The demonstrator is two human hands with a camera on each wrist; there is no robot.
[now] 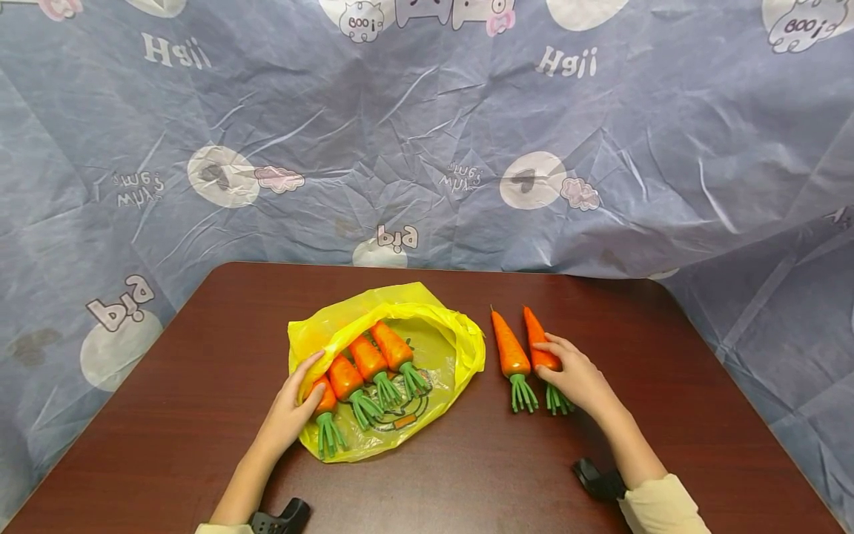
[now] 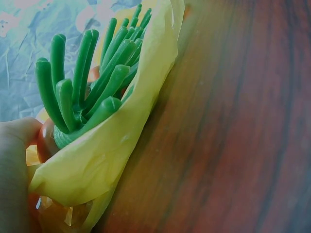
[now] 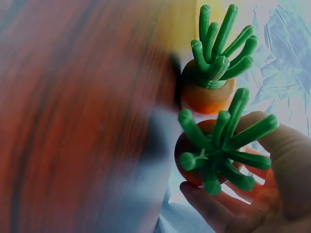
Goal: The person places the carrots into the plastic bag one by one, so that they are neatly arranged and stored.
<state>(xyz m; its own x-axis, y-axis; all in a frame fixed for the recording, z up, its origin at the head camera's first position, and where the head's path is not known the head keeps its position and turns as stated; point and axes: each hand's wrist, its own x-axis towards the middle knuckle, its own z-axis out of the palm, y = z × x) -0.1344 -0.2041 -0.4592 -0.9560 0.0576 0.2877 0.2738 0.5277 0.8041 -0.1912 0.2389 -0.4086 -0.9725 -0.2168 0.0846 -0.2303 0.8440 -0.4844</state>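
A yellow plastic bag [image 1: 427,423] lies on its side, its mouth toward me. Several orange carrots [image 1: 368,357] lie side by side in it, green stalks pointing my way. My left hand [image 1: 291,404] holds the bag's left edge, its thumb against the leftmost carrot [image 2: 47,141]. To the right of the bag, two more carrots lie on the table. My right hand [image 1: 579,376] grips the outer one [image 1: 537,337], thumb and fingers around its thick end below the green stalks [image 3: 223,150]. The other carrot [image 1: 510,347] lies just left of it, nearer the bag.
The dark brown wooden table [image 1: 520,475] has rounded far corners. Behind and around it hangs a wrinkled blue-grey printed cloth [image 1: 400,133]. Each wrist wears a black camera mount, the left one [image 1: 283,518] and the right one [image 1: 597,480] both low over the table.
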